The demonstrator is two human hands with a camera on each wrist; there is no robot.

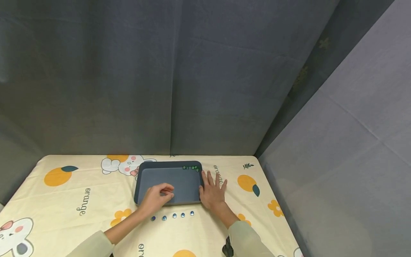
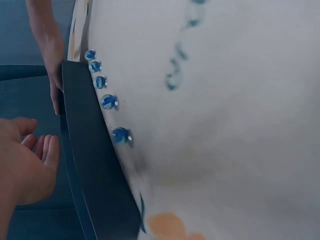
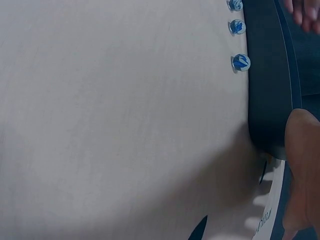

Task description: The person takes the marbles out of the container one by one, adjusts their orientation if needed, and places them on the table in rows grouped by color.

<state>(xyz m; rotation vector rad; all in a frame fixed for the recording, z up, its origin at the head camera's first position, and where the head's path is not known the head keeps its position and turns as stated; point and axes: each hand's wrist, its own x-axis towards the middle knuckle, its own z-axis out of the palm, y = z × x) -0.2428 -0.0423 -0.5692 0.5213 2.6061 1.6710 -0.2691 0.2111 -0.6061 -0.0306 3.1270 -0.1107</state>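
My left hand [image 1: 158,197] is over the front left part of a dark grey tray [image 1: 154,178]. Its fingers are loosely bent, and nothing shows between them and the thumb in the left wrist view. Spread out, my right hand [image 1: 212,194] lies at the tray's right side, thumb against the rim. Several green marbles [image 1: 195,167] sit in the tray's far right corner. Along the outside of the near edge runs a row of blue-and-clear marbles [image 1: 174,215], also seen as blue swirled marbles [image 2: 109,102] in the left wrist view.
A cream tablecloth [image 1: 96,214] printed with oranges, flowers and rabbits covers the table. Dark grey curtain fabric [image 1: 128,89] hangs behind it, and a lighter grey panel [image 1: 346,171] borders the right side. A small black object [image 1: 228,247] shows beside the right sleeve.
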